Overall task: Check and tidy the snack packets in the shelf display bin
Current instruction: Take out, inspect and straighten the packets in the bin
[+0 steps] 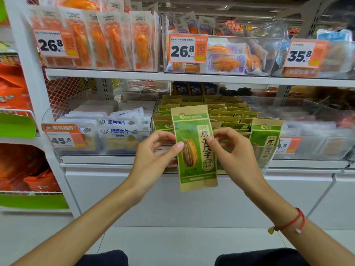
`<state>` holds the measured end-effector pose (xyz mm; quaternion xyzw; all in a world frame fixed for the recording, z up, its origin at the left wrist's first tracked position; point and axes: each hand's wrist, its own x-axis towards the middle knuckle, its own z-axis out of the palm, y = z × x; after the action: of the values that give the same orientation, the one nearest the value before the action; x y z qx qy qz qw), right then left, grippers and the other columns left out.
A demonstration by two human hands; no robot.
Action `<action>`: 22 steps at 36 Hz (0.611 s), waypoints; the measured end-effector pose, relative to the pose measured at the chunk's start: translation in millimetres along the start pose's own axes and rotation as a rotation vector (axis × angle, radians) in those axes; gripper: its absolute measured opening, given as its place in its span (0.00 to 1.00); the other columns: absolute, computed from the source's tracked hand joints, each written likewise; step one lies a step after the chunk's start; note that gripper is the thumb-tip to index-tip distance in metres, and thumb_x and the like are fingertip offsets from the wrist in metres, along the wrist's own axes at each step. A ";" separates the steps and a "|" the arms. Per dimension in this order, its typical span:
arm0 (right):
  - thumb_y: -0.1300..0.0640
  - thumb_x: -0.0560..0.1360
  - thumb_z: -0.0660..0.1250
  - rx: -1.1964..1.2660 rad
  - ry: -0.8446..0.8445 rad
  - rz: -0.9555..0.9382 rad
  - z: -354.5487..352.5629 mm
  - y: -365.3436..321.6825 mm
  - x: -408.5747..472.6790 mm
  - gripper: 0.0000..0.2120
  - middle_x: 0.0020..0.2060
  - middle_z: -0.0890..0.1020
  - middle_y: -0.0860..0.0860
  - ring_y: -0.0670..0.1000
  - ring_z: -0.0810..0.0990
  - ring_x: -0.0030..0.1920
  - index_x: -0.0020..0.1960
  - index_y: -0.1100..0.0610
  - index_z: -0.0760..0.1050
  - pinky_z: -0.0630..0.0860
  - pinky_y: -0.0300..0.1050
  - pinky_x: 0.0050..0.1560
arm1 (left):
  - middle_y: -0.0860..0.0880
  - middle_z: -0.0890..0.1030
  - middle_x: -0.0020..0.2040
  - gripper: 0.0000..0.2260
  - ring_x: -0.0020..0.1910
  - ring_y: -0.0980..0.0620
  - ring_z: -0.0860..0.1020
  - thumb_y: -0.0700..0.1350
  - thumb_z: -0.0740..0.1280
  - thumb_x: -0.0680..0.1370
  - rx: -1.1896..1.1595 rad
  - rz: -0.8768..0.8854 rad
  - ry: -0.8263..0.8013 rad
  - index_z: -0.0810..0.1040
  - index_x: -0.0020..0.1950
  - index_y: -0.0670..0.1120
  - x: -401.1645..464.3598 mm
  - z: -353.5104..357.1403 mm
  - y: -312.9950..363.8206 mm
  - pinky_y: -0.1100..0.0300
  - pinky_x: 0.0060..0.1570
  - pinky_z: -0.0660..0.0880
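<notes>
Nearest the head camera, two bare forearms are seen reaching forward over dark-clad knees, a red cord bracelet [295,221] being worn on the right wrist. One green and kraft-paper seed packet [194,146] is held upright between both hands, out in front of the shelf edge and below the rim of the clear display bin [268,162] from which its fellows show. The packet is pinched at its left edge by the left hand [153,152], thumb laid on the printed face and the other fingers curled behind; its right edge is pinched at about the same height by the right hand [233,148], thumb on the front. The long axis is held close to vertical, the top leaning slightly to the left, so that the bin lies behind and above the grip, a little to the right. The packet's return is therefore judged to be a lift and a push away, with the right hand nearer the open slot beside the front-row packet [266,143]. The remaining packets [222,110] are stacked in rows inside the bin, tops only being visible. What lies on the packet's back cannot be seen, nor the fingers behind it; the small print at its foot is too blurred to be read, and the bin's own price label [289,144] is partly cut off by the front packet.
</notes>
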<state>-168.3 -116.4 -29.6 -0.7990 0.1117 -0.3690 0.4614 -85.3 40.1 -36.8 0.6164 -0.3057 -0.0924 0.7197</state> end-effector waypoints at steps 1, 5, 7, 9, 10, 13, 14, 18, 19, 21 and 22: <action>0.55 0.76 0.69 0.009 0.003 0.009 -0.1 -0.3 -0.2 0.04 0.42 0.81 0.49 0.52 0.80 0.46 0.50 0.54 0.78 0.81 0.54 0.47 | 0.57 0.85 0.43 0.05 0.43 0.58 0.84 0.38 0.70 0.76 -0.002 0.004 -0.005 0.75 0.49 0.44 -0.1 0.1 -0.4 0.62 0.40 0.81; 0.56 0.75 0.70 0.017 0.038 -0.005 0.0 -0.3 -0.4 0.05 0.40 0.82 0.49 0.53 0.81 0.45 0.49 0.56 0.79 0.81 0.56 0.46 | 0.58 0.85 0.43 0.06 0.43 0.57 0.84 0.39 0.70 0.75 -0.009 0.011 -0.001 0.75 0.49 0.44 -0.4 0.7 -0.1 0.62 0.41 0.81; 0.57 0.75 0.70 0.029 0.051 -0.026 -1.1 -0.5 -0.1 0.04 0.40 0.82 0.49 0.52 0.81 0.43 0.49 0.56 0.80 0.81 0.55 0.45 | 0.57 0.85 0.44 0.08 0.43 0.57 0.84 0.40 0.70 0.75 -0.046 -0.004 0.015 0.73 0.51 0.44 -0.5 1.6 1.4 0.62 0.41 0.81; 0.58 0.75 0.70 0.064 0.053 -0.035 -2.8 0.1 0.3 0.03 0.40 0.83 0.49 0.51 0.82 0.44 0.49 0.55 0.81 0.82 0.53 0.45 | 0.56 0.85 0.47 0.08 0.46 0.55 0.84 0.44 0.68 0.77 -0.097 -0.051 0.026 0.73 0.53 0.45 0.4 0.9 1.7 0.62 0.40 0.81; 0.58 0.75 0.69 0.092 0.045 -0.025 -4.0 0.4 0.4 0.03 0.41 0.83 0.49 0.52 0.82 0.44 0.49 0.54 0.81 0.82 0.52 0.45 | 0.54 0.86 0.49 0.07 0.49 0.55 0.84 0.46 0.66 0.78 -0.124 -0.082 0.019 0.74 0.54 0.46 1.1 -0.4 1.7 0.62 0.40 0.80; 0.58 0.76 0.68 0.241 -0.009 0.063 -6.5 1.1 0.2 0.04 0.44 0.85 0.51 0.50 0.83 0.47 0.49 0.53 0.81 0.82 0.42 0.44 | 0.54 0.85 0.51 0.12 0.50 0.57 0.82 0.50 0.64 0.76 -0.162 -0.137 -0.076 0.78 0.57 0.50 3.1 -4.9 0.7 0.64 0.40 0.79; 0.58 0.76 0.68 0.293 -0.033 0.104 -6.9 1.2 0.1 0.04 0.44 0.85 0.51 0.49 0.83 0.47 0.49 0.54 0.81 0.81 0.40 0.44 | 0.55 0.85 0.51 0.13 0.49 0.59 0.82 0.50 0.64 0.75 -0.177 -0.150 -0.125 0.78 0.58 0.51 2.4 -5.5 1.1 0.65 0.40 0.79; 0.58 0.77 0.67 0.366 -0.136 0.208 -7.0 1.7 0.3 0.05 0.45 0.86 0.49 0.46 0.83 0.48 0.51 0.55 0.81 0.79 0.44 0.49 | 0.55 0.85 0.52 0.18 0.49 0.60 0.82 0.53 0.63 0.73 -0.177 -0.239 -0.312 0.77 0.62 0.52 -1.6 -5.9 0.3 0.67 0.42 0.77; 0.58 0.77 0.67 0.368 -0.154 0.214 -6.7 1.5 0.1 0.06 0.46 0.86 0.50 0.46 0.83 0.48 0.51 0.55 0.81 0.79 0.44 0.49 | 0.55 0.85 0.52 0.19 0.50 0.60 0.82 0.56 0.63 0.73 -0.176 -0.260 -0.344 0.77 0.62 0.52 -2.7 -6.3 0.5 0.67 0.43 0.77; 0.58 0.77 0.67 0.367 -0.189 0.211 -5.8 0.1 -0.9 0.06 0.46 0.86 0.50 0.45 0.83 0.47 0.52 0.55 0.81 0.80 0.43 0.50 | 0.54 0.84 0.56 0.27 0.55 0.59 0.81 0.65 0.68 0.70 -0.152 -0.282 -0.399 0.76 0.64 0.51 -3.3 -7.6 0.5 0.67 0.48 0.76; 0.58 0.76 0.67 0.364 -0.203 0.203 -5.3 -0.5 -1.6 0.06 0.46 0.86 0.50 0.45 0.83 0.47 0.51 0.55 0.81 0.80 0.43 0.50 | 0.53 0.83 0.59 0.33 0.58 0.57 0.80 0.68 0.70 0.66 -0.133 -0.281 -0.420 0.75 0.65 0.52 -2.8 -8.2 -0.4 0.66 0.51 0.76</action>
<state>-173.2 -118.8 -28.3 -0.7203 0.0760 -0.2524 0.6417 -82.9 48.2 -38.6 0.5713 -0.3531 -0.3376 0.6595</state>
